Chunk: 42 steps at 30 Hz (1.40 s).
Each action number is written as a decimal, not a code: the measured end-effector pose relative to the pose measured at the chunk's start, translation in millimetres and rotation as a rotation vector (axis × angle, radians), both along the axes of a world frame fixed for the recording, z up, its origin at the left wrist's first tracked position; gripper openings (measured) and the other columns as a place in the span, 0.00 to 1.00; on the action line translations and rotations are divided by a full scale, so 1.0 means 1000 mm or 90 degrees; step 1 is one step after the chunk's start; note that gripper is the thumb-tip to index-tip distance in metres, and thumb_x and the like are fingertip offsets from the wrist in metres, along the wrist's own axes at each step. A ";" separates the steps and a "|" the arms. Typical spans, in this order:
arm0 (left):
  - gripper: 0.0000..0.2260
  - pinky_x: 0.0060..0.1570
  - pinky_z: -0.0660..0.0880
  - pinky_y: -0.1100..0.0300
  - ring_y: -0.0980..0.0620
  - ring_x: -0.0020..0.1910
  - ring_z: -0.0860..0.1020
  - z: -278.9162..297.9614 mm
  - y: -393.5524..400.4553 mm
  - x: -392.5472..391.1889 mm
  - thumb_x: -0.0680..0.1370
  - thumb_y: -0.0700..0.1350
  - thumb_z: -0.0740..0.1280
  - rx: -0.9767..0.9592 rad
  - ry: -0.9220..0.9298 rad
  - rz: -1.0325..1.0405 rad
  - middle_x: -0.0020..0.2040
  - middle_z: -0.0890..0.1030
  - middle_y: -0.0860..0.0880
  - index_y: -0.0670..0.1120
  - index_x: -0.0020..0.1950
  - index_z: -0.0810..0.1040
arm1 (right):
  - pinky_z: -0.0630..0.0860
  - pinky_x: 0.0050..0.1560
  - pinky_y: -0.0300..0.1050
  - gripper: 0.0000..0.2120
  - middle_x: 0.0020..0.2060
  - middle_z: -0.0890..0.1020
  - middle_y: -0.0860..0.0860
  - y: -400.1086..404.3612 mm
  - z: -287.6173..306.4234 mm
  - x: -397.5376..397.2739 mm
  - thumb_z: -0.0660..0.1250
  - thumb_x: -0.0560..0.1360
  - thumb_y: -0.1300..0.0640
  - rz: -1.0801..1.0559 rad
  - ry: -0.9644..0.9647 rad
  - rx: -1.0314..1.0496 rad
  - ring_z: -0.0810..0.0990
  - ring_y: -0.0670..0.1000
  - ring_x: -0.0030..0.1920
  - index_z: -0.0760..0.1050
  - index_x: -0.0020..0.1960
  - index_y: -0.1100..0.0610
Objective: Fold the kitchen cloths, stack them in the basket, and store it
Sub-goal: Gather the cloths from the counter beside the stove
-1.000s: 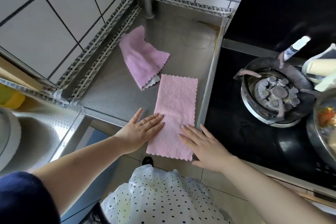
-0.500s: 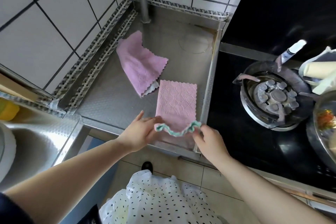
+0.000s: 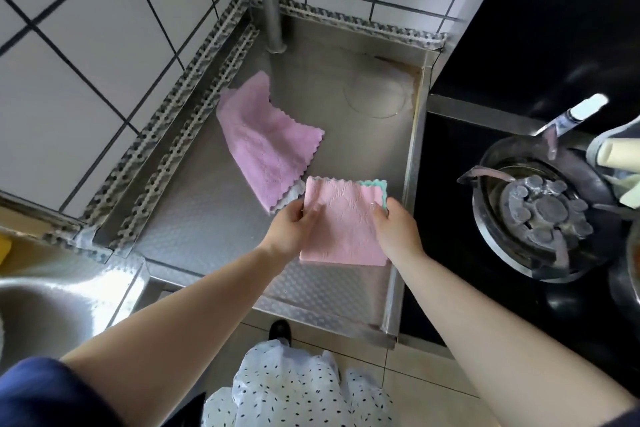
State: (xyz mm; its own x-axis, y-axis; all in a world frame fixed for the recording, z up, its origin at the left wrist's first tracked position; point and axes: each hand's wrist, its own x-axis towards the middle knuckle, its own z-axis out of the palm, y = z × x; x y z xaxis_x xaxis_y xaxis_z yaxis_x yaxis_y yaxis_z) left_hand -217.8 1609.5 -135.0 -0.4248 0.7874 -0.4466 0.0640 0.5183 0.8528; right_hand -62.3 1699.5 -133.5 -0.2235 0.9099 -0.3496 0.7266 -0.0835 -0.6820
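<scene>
the pink cloth (image 3: 343,222) lies folded into a near square on the steel counter (image 3: 207,218), near its right rim, with a strip of teal backing showing along the far right corner. the left hand (image 3: 292,230) holds the cloth's left edge, fingers curled onto the top of it. the right hand (image 3: 398,232) pinches the right edge near the teal strip, fingertips bent onto the fabric. just beyond it, touching or barely overlapping its far left corner, a lilac cloth (image 3: 266,146) lies loosely doubled with a white layer peeking out underneath. no basket is in view. to the left, the steel sink (image 3: 52,315) shows only its basin wall. to the right, a metal pan (image 3: 540,204) sits on the black hob, holding a cluster of round grey pieces.
</scene>
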 end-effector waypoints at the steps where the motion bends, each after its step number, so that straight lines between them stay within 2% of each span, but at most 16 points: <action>1: 0.13 0.34 0.62 0.62 0.56 0.33 0.67 0.000 0.002 -0.001 0.80 0.52 0.60 -0.009 0.010 0.003 0.34 0.68 0.54 0.50 0.36 0.68 | 0.64 0.34 0.44 0.09 0.37 0.74 0.49 0.002 -0.001 -0.002 0.55 0.81 0.54 0.004 -0.017 0.002 0.73 0.53 0.40 0.69 0.46 0.57; 5: 0.16 0.40 0.73 0.52 0.50 0.35 0.68 -0.006 0.013 -0.010 0.81 0.51 0.56 -0.051 0.030 0.022 0.32 0.68 0.51 0.48 0.35 0.67 | 0.65 0.42 0.44 0.11 0.43 0.74 0.52 0.012 -0.006 -0.007 0.54 0.81 0.53 0.008 -0.069 0.011 0.72 0.53 0.43 0.71 0.51 0.58; 8: 0.15 0.49 0.78 0.44 0.43 0.42 0.75 -0.010 0.021 -0.016 0.82 0.51 0.53 -0.081 0.044 0.006 0.39 0.74 0.46 0.45 0.42 0.72 | 0.65 0.42 0.44 0.11 0.43 0.75 0.53 0.017 -0.010 -0.009 0.53 0.81 0.52 -0.001 -0.098 0.008 0.74 0.55 0.44 0.70 0.49 0.57; 11: 0.16 0.52 0.77 0.43 0.40 0.51 0.77 -0.013 0.027 -0.018 0.82 0.50 0.52 -0.109 0.054 -0.007 0.50 0.78 0.41 0.42 0.52 0.74 | 0.67 0.43 0.45 0.11 0.46 0.78 0.58 0.021 -0.012 -0.011 0.53 0.81 0.52 0.003 -0.129 0.004 0.77 0.60 0.49 0.69 0.47 0.57; 17: 0.15 0.49 0.79 0.45 0.44 0.53 0.79 -0.005 0.029 -0.018 0.80 0.53 0.56 -0.123 -0.007 -0.016 0.55 0.79 0.45 0.47 0.61 0.72 | 0.67 0.43 0.45 0.11 0.48 0.79 0.60 0.024 -0.012 -0.011 0.53 0.81 0.51 0.012 -0.151 0.000 0.77 0.61 0.50 0.67 0.45 0.57; 19: 0.16 0.55 0.76 0.49 0.45 0.54 0.77 -0.002 0.017 -0.017 0.79 0.53 0.59 -0.069 0.073 -0.029 0.57 0.77 0.45 0.46 0.64 0.67 | 0.67 0.42 0.46 0.12 0.47 0.79 0.59 0.024 -0.011 -0.011 0.53 0.81 0.51 0.012 -0.147 -0.004 0.77 0.61 0.49 0.67 0.45 0.58; 23: 0.22 0.65 0.67 0.51 0.43 0.64 0.70 0.005 0.000 -0.009 0.77 0.50 0.55 0.184 0.497 -0.210 0.64 0.73 0.42 0.41 0.68 0.69 | 0.68 0.42 0.47 0.11 0.47 0.79 0.60 0.024 -0.010 -0.011 0.53 0.81 0.52 0.015 -0.156 -0.005 0.77 0.62 0.49 0.66 0.44 0.58; 26: 0.26 0.73 0.53 0.45 0.41 0.72 0.63 -0.005 0.016 0.004 0.78 0.51 0.50 0.155 0.628 -0.411 0.72 0.68 0.41 0.39 0.72 0.66 | 0.70 0.46 0.48 0.13 0.51 0.79 0.61 0.027 -0.011 -0.012 0.54 0.80 0.52 0.011 -0.154 -0.036 0.77 0.62 0.52 0.70 0.49 0.60; 29: 0.32 0.74 0.41 0.49 0.44 0.76 0.51 -0.010 0.027 0.014 0.76 0.54 0.38 0.022 0.676 -0.500 0.77 0.55 0.42 0.40 0.76 0.55 | 0.70 0.47 0.46 0.15 0.55 0.79 0.58 0.025 -0.004 -0.012 0.57 0.79 0.49 -0.027 -0.109 -0.056 0.77 0.60 0.54 0.70 0.59 0.59; 31: 0.32 0.74 0.37 0.50 0.46 0.77 0.43 -0.015 0.030 0.014 0.76 0.55 0.33 -0.051 0.670 -0.521 0.78 0.46 0.44 0.41 0.77 0.47 | 0.71 0.55 0.47 0.17 0.60 0.76 0.56 0.019 0.003 -0.009 0.59 0.79 0.53 -0.038 -0.074 -0.009 0.75 0.58 0.59 0.67 0.66 0.55; 33: 0.33 0.74 0.37 0.49 0.47 0.77 0.41 -0.015 0.030 0.015 0.75 0.56 0.32 -0.068 0.670 -0.516 0.78 0.45 0.45 0.42 0.77 0.45 | 0.65 0.66 0.47 0.21 0.66 0.71 0.56 0.007 0.008 -0.009 0.59 0.78 0.58 0.003 -0.086 0.126 0.70 0.56 0.66 0.65 0.71 0.57; 35: 0.36 0.74 0.37 0.49 0.47 0.76 0.40 -0.017 0.030 0.016 0.72 0.56 0.29 -0.076 0.670 -0.513 0.78 0.44 0.45 0.42 0.77 0.45 | 0.64 0.68 0.51 0.21 0.67 0.71 0.58 -0.005 0.004 -0.015 0.57 0.77 0.61 0.112 -0.106 0.285 0.68 0.58 0.69 0.69 0.69 0.60; 37: 0.33 0.74 0.37 0.47 0.46 0.76 0.38 -0.019 0.030 0.017 0.76 0.58 0.35 -0.089 0.688 -0.540 0.78 0.42 0.44 0.42 0.77 0.42 | 0.66 0.68 0.55 0.20 0.66 0.74 0.58 -0.011 -0.009 -0.029 0.56 0.75 0.61 0.219 -0.113 0.342 0.70 0.59 0.68 0.73 0.66 0.61; 39: 0.35 0.74 0.37 0.46 0.45 0.75 0.36 -0.019 0.030 0.016 0.79 0.60 0.49 -0.105 0.698 -0.573 0.78 0.40 0.44 0.41 0.77 0.40 | 0.61 0.71 0.55 0.21 0.68 0.72 0.59 -0.012 -0.018 -0.040 0.53 0.78 0.59 0.269 -0.112 0.284 0.69 0.58 0.69 0.71 0.68 0.62; 40: 0.35 0.74 0.37 0.46 0.45 0.75 0.35 -0.020 0.030 0.016 0.79 0.59 0.51 -0.107 0.700 -0.575 0.77 0.40 0.45 0.41 0.77 0.39 | 0.59 0.72 0.54 0.24 0.68 0.71 0.59 -0.011 -0.022 -0.043 0.49 0.78 0.56 0.274 -0.109 0.259 0.68 0.59 0.70 0.70 0.68 0.63; 42: 0.32 0.74 0.36 0.48 0.47 0.75 0.35 -0.022 0.029 0.015 0.79 0.57 0.43 -0.084 0.701 -0.553 0.77 0.39 0.46 0.42 0.76 0.37 | 0.58 0.73 0.53 0.29 0.70 0.69 0.60 -0.009 -0.031 -0.040 0.44 0.76 0.52 0.281 -0.125 0.242 0.65 0.58 0.72 0.67 0.70 0.64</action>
State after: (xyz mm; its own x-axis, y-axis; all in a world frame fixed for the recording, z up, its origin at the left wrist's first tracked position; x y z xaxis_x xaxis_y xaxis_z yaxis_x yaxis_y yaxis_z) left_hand -203.0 1638.0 -157.3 -0.0068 0.9541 -0.2994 0.9935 0.0404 0.1062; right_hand -102.0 1690.7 -164.1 -0.5723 0.8148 -0.0921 0.7520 0.4768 -0.4552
